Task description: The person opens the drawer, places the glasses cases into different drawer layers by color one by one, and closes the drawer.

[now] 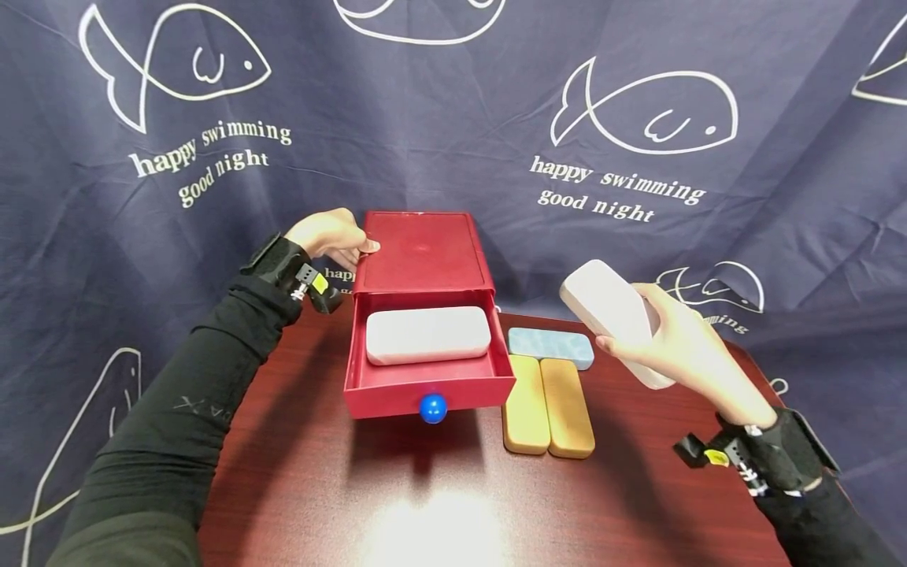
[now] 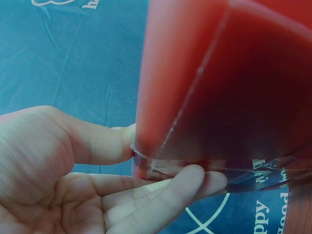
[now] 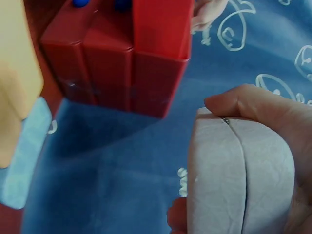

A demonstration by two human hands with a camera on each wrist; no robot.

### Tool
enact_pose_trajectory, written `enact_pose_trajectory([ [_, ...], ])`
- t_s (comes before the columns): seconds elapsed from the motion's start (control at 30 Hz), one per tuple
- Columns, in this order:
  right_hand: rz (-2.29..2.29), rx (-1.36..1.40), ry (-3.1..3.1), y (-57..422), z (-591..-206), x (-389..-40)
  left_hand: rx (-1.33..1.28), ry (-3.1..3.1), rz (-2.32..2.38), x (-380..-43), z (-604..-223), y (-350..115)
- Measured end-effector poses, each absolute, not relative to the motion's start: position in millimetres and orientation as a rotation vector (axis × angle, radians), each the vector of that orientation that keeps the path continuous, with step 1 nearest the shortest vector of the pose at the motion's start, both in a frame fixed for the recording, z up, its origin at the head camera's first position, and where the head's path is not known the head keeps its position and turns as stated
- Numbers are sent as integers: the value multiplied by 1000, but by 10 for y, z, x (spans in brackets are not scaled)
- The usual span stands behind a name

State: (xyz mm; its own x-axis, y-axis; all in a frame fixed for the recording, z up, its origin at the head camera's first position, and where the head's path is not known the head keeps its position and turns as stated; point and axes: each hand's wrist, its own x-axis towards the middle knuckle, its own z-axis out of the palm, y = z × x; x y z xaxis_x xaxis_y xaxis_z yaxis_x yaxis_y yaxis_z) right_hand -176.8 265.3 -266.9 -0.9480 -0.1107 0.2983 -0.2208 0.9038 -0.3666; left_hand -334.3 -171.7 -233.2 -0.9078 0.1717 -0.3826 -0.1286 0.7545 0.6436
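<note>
My left hand [image 1: 333,236] holds the upper left edge of a red drawer unit [image 1: 421,252]. In the left wrist view, the thumb [image 2: 97,139] presses one side of the red wall and the fingers lie along the other. The top drawer [image 1: 397,400], with a blue knob [image 1: 433,408], is pulled out, and a white glasses case [image 1: 428,336] lies lengthwise in it. To the right, above the table, my right hand [image 1: 673,339] grips another white glasses case [image 1: 611,303], tilted. Its lid seam shows closed in the right wrist view.
On the table [image 1: 298,472], right of the drawer unit, a yellow case [image 1: 526,409] and an orange-yellow case [image 1: 568,409] lie side by side. A light blue case [image 1: 550,346] lies crosswise behind them. A dark blue fish-print curtain [image 1: 425,118] hangs behind the table.
</note>
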Motion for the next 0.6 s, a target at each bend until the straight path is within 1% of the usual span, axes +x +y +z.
enact_pose_trajectory([
  [0.23,624,342,-2747,2467,-2516,-1779,25,2534,975,-3347,-2337,-1726],
  [0.6,585,455,-2711,2220,-2389,-1720,39,2529,1005,-3350,-2341,-1718],
])
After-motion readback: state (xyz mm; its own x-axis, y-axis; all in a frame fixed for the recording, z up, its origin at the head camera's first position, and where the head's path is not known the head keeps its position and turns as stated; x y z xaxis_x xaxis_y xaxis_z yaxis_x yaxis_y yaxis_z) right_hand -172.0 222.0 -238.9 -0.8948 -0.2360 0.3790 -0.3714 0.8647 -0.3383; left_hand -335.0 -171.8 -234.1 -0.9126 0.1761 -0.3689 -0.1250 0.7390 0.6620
